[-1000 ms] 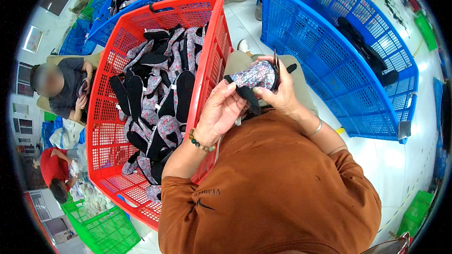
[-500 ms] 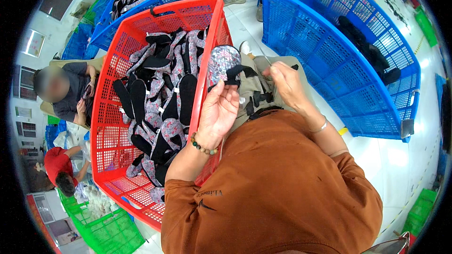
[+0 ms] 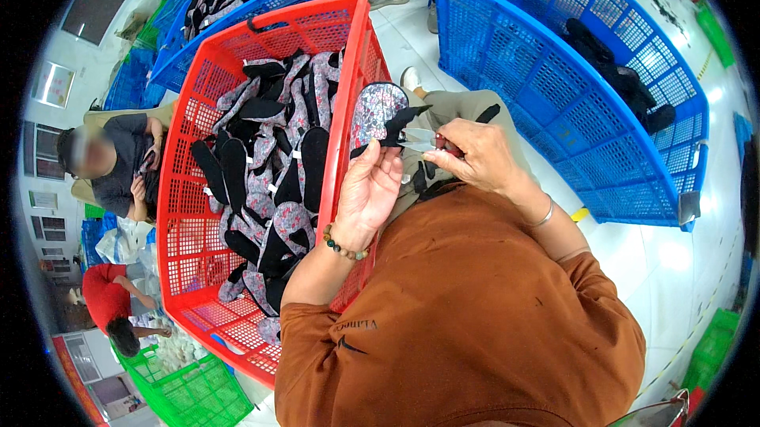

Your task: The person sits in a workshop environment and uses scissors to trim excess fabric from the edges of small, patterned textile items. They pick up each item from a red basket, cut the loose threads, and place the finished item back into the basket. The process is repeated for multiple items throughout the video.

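Note:
My left hand [image 3: 370,189] holds a floral slipper [image 3: 380,110] with black parts by its lower edge, between thumb and fingers. It hangs just past the near rim of a red basket. My right hand [image 3: 479,154] is closed round a pair of scissors [image 3: 420,139]. Their silver blades point left at a black flap on the slipper; whether they touch it I cannot tell. Black fabric scraps [image 3: 423,178] lie on my lap below. Inside the red basket [image 3: 360,55] are many similar slippers [image 3: 313,162], floral and black, heaped loosely.
To the right stands a large blue basket [image 3: 522,87] with black items [image 3: 606,71] inside. Another blue basket [image 3: 237,19] of slippers is at the far left. A seated person [image 3: 123,158] and a person in red [image 3: 111,300] are at left, near a green basket [image 3: 194,387].
The scissors in my right hand have come down and left, their blades now beside the black flap. My left hand keeps the slipper nearly in place. The person in red has leaned over.

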A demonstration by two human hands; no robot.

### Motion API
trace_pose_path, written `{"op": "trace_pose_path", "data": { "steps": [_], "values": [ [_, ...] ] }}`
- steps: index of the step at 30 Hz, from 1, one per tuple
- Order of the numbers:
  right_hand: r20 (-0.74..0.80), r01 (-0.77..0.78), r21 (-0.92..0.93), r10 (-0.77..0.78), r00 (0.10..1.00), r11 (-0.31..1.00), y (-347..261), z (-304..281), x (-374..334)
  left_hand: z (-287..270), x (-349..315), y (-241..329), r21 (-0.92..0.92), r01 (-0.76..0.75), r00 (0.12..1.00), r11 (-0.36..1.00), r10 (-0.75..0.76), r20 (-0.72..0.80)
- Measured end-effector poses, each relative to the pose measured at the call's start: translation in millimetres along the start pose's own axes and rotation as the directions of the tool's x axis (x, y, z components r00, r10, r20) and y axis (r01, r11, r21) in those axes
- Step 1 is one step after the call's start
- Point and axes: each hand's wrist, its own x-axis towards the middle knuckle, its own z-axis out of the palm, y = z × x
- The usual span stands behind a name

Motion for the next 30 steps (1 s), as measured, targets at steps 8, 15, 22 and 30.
{"op": "trace_pose_path", "data": {
  "steps": [8, 15, 22, 30],
  "values": [
    [-0.041, 0.084, 0.003, -0.084, 0.996, 0.996, 3, 3, 1, -2, -1, -5, 0.078, 0.025, 1.000, 0.997, -0.026, 0.010],
    [-0.051, 0.123, -0.076, -0.127, 0.991, 0.989, 3, 1, -2, 1, -3, -9, 0.133, 0.025, 1.000, 0.991, -0.023, -0.013],
    [0.012, 0.123, -0.028, -0.123, 0.992, 0.992, 3, 2, -3, -7, -2, -14, 0.145, 0.055, 0.998, 0.988, -0.052, -0.028],
    [0.070, 0.056, 0.036, -0.059, 0.996, 0.998, 8, 2, -6, -4, -2, -16, 0.157, 0.073, 0.997, 0.985, -0.072, -0.009]
  ]
}}
